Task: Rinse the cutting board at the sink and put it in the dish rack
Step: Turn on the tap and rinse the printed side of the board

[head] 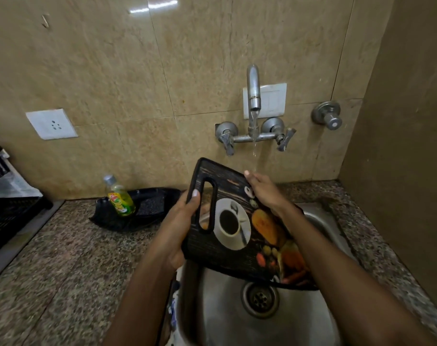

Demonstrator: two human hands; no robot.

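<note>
The cutting board is dark, printed with a coffee cup and fruit, and has a slot handle at its left end. It is tilted over the steel sink. My left hand grips the board's handle edge, thumb on top. My right hand lies flat on the board's far upper edge, fingers together. A thin stream of water runs from the wall tap and falls just behind my right hand. The black dish rack stands at the far left on the counter.
A green dish-soap bottle leans in a black tray left of the sink. The speckled granite counter surrounds the sink. A brown side wall closes in on the right. The drain is uncovered.
</note>
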